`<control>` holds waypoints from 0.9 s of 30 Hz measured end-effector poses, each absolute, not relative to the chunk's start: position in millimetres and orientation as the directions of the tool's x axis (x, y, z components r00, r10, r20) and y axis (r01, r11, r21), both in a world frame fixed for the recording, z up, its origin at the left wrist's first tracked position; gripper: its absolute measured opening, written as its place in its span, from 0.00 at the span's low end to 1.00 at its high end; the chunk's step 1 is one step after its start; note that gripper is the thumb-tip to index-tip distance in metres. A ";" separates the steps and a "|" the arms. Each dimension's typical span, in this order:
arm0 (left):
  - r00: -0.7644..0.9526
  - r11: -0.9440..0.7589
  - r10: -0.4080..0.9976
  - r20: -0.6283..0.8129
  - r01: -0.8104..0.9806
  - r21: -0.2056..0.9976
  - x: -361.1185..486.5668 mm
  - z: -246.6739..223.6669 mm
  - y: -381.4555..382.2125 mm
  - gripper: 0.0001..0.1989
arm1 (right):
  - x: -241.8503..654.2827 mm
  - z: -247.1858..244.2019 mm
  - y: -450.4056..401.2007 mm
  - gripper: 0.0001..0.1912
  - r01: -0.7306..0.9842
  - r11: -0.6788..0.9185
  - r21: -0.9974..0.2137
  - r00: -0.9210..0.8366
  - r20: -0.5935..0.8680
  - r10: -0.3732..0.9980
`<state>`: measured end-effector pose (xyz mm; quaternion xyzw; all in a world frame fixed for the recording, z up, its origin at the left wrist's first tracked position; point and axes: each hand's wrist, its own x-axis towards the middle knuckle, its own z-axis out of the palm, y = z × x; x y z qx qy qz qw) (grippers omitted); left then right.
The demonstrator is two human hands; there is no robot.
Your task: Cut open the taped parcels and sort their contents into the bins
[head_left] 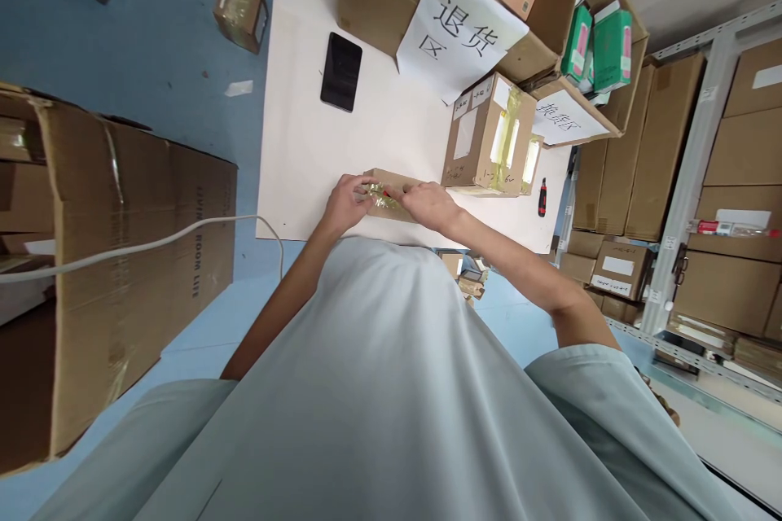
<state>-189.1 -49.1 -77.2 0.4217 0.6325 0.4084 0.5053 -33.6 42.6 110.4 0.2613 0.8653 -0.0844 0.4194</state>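
A small cardboard box (400, 214) with shiny clear tape (380, 197) over its left part lies at the near edge of the white table, close to my body. My left hand (347, 202) grips the left end of this box, its fingertips by the tape. My right hand (428, 205) is closed over the box's right part, fingers pointing left. A small red bit (386, 193) shows at its fingertips. What it belongs to is too small to make out.
Beyond lie a black phone (340, 72), a taped carton (489, 134) and large open boxes with paper signs (461, 28). A red-black cutter (542, 197) rests on the right. A big open carton (143, 228) stands left, crossed by a white cable (183, 229). Shelves (665, 260) line the right.
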 end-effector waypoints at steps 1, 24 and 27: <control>-0.134 0.313 0.946 -0.297 0.120 0.942 -189.1 -77.2 -49.0 0.23 | -34.5 110.6 42.3 0.37 0.520 0.851 0.076 -0.513 -0.768 0.382; -0.211 0.342 0.928 -0.306 0.165 0.925 -179.8 -59.7 -54.5 0.20 | 103.0 113.5 44.0 0.39 0.673 0.709 0.210 -0.286 -0.810 0.512; -0.215 0.345 0.929 -0.301 0.211 0.914 -179.4 -57.7 -53.7 0.19 | 110.6 102.0 46.5 0.41 0.688 0.701 0.188 -0.304 -0.802 0.513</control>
